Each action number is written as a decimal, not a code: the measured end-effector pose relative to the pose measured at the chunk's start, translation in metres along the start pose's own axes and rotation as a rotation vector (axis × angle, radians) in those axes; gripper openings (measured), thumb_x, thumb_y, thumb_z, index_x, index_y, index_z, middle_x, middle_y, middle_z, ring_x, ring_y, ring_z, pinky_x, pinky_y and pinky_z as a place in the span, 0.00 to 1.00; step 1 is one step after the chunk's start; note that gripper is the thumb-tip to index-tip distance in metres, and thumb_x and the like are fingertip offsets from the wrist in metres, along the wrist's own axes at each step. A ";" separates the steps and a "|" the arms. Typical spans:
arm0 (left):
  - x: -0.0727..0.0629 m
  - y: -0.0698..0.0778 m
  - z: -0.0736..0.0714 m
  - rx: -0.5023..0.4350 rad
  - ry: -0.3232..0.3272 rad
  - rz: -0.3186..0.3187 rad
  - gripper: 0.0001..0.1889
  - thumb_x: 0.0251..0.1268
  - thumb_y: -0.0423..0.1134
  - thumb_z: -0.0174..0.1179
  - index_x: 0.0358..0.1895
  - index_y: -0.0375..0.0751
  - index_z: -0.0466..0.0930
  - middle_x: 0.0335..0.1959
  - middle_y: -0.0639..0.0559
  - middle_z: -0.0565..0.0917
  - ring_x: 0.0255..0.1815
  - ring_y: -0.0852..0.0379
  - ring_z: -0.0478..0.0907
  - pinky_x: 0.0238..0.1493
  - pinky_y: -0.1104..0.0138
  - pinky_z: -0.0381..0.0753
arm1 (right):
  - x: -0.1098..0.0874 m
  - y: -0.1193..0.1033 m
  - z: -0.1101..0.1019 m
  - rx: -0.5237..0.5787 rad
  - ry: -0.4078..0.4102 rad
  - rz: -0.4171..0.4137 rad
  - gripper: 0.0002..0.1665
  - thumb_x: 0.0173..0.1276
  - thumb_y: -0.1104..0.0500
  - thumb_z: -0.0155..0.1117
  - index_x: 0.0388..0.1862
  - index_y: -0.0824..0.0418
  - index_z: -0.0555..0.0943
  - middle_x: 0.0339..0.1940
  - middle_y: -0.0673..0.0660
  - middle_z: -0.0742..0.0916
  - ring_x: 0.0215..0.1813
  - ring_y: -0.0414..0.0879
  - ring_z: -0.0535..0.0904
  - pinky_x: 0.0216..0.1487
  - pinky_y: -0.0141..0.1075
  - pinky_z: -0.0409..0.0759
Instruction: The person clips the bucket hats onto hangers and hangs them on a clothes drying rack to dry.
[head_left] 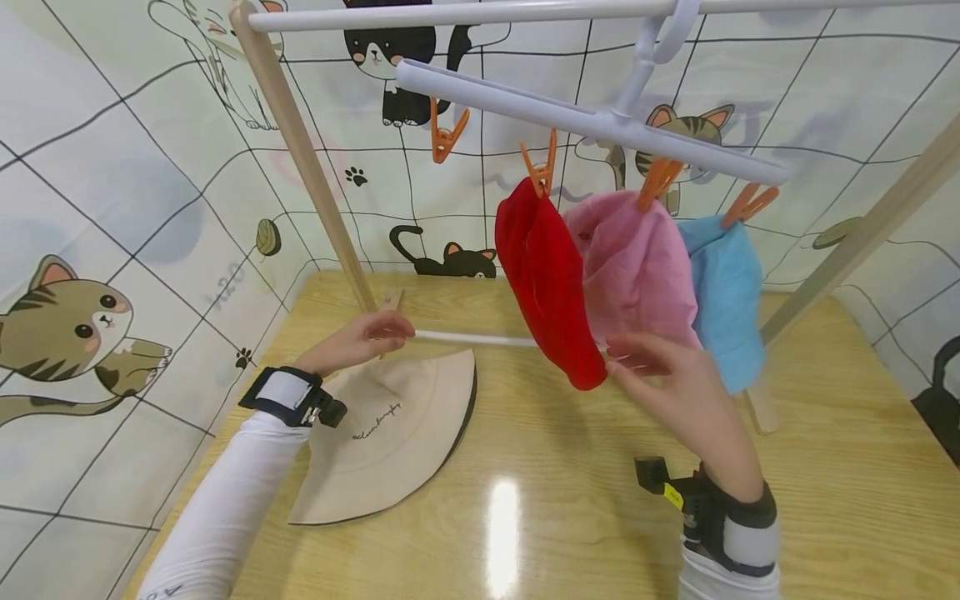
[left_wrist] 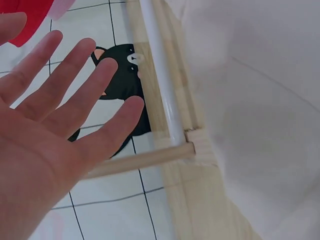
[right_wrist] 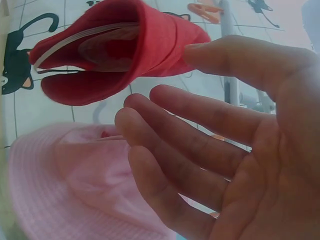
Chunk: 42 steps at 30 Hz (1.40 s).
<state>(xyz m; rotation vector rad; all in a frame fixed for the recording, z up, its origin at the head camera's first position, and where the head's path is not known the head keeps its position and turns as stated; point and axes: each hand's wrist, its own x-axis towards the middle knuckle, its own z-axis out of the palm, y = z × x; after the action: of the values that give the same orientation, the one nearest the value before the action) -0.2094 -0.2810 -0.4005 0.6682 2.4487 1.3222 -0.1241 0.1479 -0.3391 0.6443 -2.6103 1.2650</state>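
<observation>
A folded red hat [head_left: 543, 283] hangs from an orange clip [head_left: 542, 167] on a white hanger [head_left: 585, 121]. Beside its lower edge is my right hand [head_left: 675, 383], fingers loosely spread; whether the thumb touches the red fabric I cannot tell. Behind that hand hang a pink bucket hat [head_left: 637, 258] and a light blue hat [head_left: 723, 292], each on its own clip. My left hand [head_left: 367, 337] is held above a beige bucket hat [head_left: 397, 433] lying on the table; the left wrist view shows its fingers [left_wrist: 80, 97] extended and holding nothing.
The hanger hooks over the white top bar [head_left: 465, 15] of a rack with wooden side posts [head_left: 307, 158]. An unused orange clip [head_left: 447, 137] hangs at the hanger's left. A white lower bar [head_left: 480, 339] crosses above the wooden table [head_left: 570, 500], and a cat-patterned wall [head_left: 180, 292] stands behind.
</observation>
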 end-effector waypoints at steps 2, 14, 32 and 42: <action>-0.003 -0.002 -0.001 -0.001 0.000 0.006 0.13 0.69 0.30 0.54 0.54 0.28 0.74 0.53 0.32 0.76 0.58 0.33 0.71 0.56 0.56 0.73 | -0.002 0.004 0.001 -0.007 -0.001 -0.009 0.16 0.66 0.61 0.65 0.52 0.63 0.82 0.44 0.56 0.86 0.43 0.50 0.83 0.40 0.30 0.80; -0.028 -0.024 -0.011 -0.005 0.009 -0.106 0.16 0.69 0.30 0.54 0.55 0.23 0.71 0.56 0.28 0.73 0.61 0.35 0.70 0.60 0.48 0.69 | -0.011 0.021 0.004 -0.020 0.060 0.003 0.15 0.65 0.66 0.65 0.51 0.65 0.82 0.41 0.55 0.86 0.40 0.46 0.81 0.38 0.26 0.79; -0.056 -0.048 -0.022 0.078 0.027 -0.176 0.18 0.71 0.36 0.54 0.57 0.27 0.72 0.57 0.33 0.75 0.60 0.37 0.70 0.55 0.56 0.72 | -0.015 0.028 0.007 -0.002 0.087 -0.012 0.15 0.63 0.67 0.67 0.49 0.66 0.83 0.39 0.55 0.87 0.39 0.47 0.82 0.40 0.23 0.77; -0.073 -0.058 -0.020 0.100 0.030 -0.262 0.21 0.71 0.39 0.55 0.61 0.31 0.69 0.60 0.34 0.72 0.63 0.36 0.68 0.55 0.51 0.71 | -0.015 0.029 0.009 0.012 0.061 -0.019 0.16 0.63 0.68 0.67 0.50 0.65 0.83 0.39 0.55 0.87 0.39 0.44 0.82 0.40 0.26 0.79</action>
<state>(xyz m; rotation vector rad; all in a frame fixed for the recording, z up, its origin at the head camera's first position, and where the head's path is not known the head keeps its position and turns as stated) -0.1715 -0.3608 -0.4367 0.3349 2.5350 1.1231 -0.1237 0.1618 -0.3702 0.6213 -2.5433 1.2750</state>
